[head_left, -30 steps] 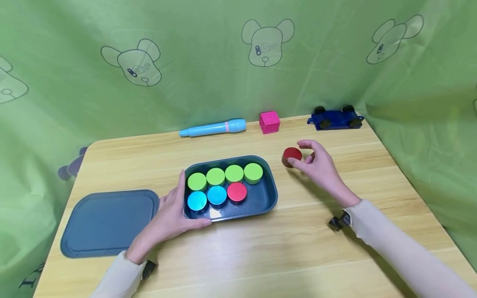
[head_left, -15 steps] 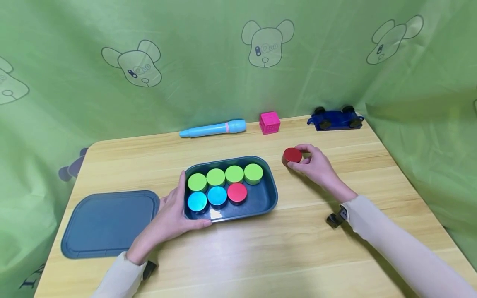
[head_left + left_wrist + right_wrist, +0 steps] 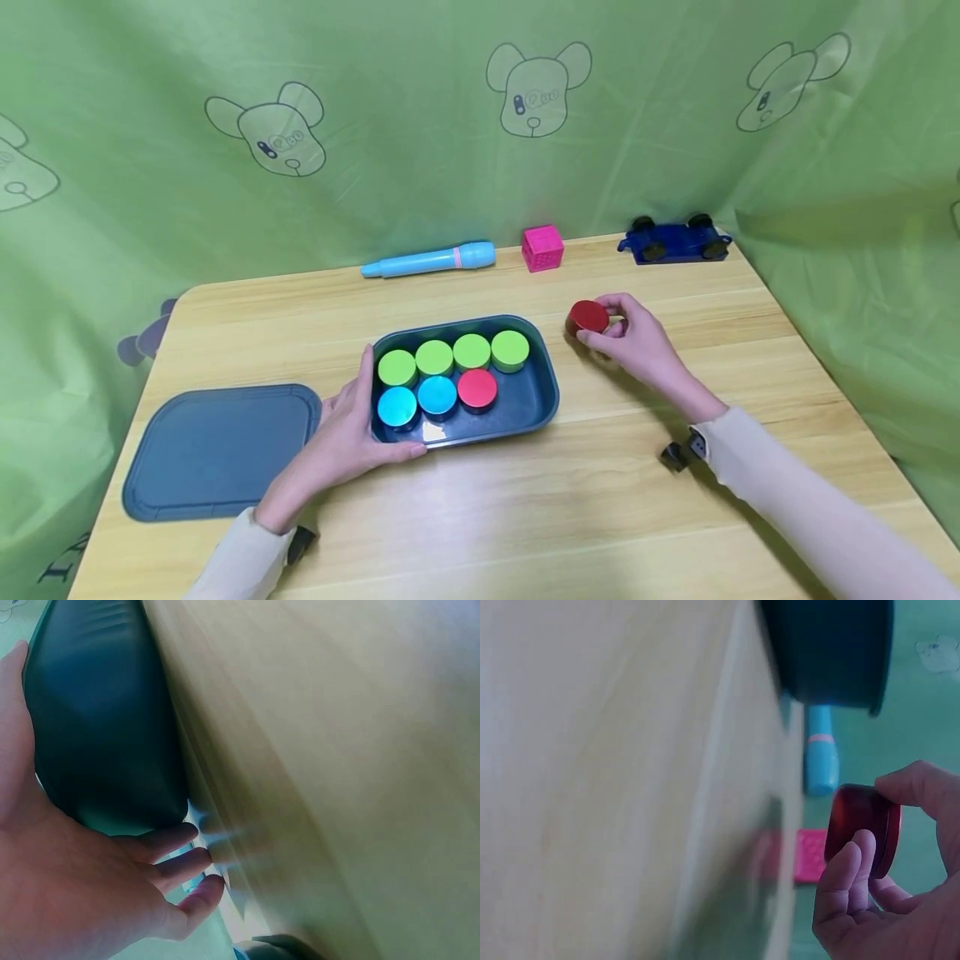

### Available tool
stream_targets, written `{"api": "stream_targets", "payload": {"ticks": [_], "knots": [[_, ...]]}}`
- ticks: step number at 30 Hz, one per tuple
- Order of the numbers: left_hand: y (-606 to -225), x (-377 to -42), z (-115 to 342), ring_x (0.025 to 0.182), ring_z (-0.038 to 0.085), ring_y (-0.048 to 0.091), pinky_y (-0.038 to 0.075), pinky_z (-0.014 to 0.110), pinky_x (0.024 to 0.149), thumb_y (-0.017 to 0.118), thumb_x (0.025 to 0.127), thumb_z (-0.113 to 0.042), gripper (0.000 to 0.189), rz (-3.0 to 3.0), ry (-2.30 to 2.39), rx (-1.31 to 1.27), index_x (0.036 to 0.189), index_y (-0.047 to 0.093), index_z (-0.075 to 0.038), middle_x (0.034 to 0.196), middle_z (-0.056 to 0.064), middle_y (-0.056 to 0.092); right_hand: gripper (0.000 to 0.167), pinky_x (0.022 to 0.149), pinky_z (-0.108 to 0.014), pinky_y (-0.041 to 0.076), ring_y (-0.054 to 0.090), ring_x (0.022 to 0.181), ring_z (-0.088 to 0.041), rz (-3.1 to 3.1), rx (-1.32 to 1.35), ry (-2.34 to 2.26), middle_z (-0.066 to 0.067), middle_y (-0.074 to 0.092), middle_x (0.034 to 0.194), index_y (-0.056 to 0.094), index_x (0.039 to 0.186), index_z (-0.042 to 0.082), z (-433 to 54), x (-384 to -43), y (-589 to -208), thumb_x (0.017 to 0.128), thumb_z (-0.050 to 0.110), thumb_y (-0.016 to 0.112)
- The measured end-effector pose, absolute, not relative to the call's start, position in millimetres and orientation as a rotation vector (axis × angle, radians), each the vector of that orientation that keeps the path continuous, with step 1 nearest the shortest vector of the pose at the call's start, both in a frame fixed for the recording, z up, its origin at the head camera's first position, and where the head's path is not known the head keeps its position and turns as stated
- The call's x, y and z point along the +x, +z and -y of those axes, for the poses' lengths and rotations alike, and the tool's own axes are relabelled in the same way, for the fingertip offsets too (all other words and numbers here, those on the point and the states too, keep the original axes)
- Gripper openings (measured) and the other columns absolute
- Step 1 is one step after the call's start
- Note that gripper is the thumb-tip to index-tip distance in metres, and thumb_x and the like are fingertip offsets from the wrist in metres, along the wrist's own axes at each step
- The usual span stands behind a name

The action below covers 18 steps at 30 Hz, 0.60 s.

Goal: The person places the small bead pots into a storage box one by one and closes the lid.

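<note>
In the head view my right hand [image 3: 640,343] pinches a short red cylinder [image 3: 587,317] to the right of a dark blue-grey box [image 3: 517,421]. The right wrist view has the thumb and fingertips around this cylinder [image 3: 855,814], held off the wooden tabletop. My left hand [image 3: 351,433] grips the box's left end, thumb along the front wall. Inside, several green cylinders [image 3: 472,350] form the back row. Ahead of them stand two blue cylinders [image 3: 397,407] and a red-topped cylinder [image 3: 477,389]. In the left wrist view the hand [image 3: 90,885] spans the box's end [image 3: 105,712].
A flat dark lid [image 3: 217,454] lies left of the box. Along the table's back edge are a blue toy microphone [image 3: 431,261], a pink cube [image 3: 542,248] and a dark blue wheeled toy [image 3: 677,242]. Green cloth [image 3: 420,167] hangs behind.
My right hand's fingers have come in around the red cylinder and now pinch it, with the cylinder shifted very slightly. The left hand and box have stayed put.
</note>
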<state>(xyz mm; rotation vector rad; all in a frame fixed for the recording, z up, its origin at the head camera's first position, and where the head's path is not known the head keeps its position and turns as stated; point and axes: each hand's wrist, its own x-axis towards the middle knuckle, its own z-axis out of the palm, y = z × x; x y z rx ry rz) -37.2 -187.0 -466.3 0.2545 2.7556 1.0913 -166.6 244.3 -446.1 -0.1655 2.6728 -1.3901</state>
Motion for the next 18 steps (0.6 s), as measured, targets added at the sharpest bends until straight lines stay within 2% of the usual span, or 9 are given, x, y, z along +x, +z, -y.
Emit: {"api": "stream_targets", "payload": {"ticks": [7,15,18], "knots": [[-466,-37,187,0.158,0.051,0.028,0.018,0.078,0.118,0.091,0.077,-0.070,0.152,-2.757,1.081,0.252,0.175,-0.011,-0.014,0.176,0.024,0.025,0.057,0.073,-0.024,0.049,0.059,0.087,-0.026,-2.711,-0.267,-1.437,-0.019,0.064,0.103,0.059,0.142,0.000,-235,-145,-426,0.095,0.018,0.086],[-466,-36,187,0.158,0.051,0.027,0.017,0.078,0.118,0.091,0.077,-0.070,0.152,-2.757,1.075,0.255,0.175,-0.010,-0.014,0.176,0.024,0.025,0.057,0.075,-0.023,0.053,0.060,0.097,-0.029,-2.672,-0.412,-1.513,-0.013,0.059,0.121,0.067,0.140,0.006,-216,-122,-414,0.091,0.018,0.093],[-466,-36,187,0.158,0.051,0.027,0.017,0.078,0.117,0.091,0.077,-0.070,0.152,-2.758,1.075,0.258,0.175,-0.010,-0.014,0.176,0.024,0.025,0.056,0.080,-0.030,0.057,0.061,0.102,-0.027,-2.651,-0.480,-1.494,-0.010,0.059,0.121,0.070,0.139,0.010,-208,-115,-414,0.089,0.018,0.094]]}}
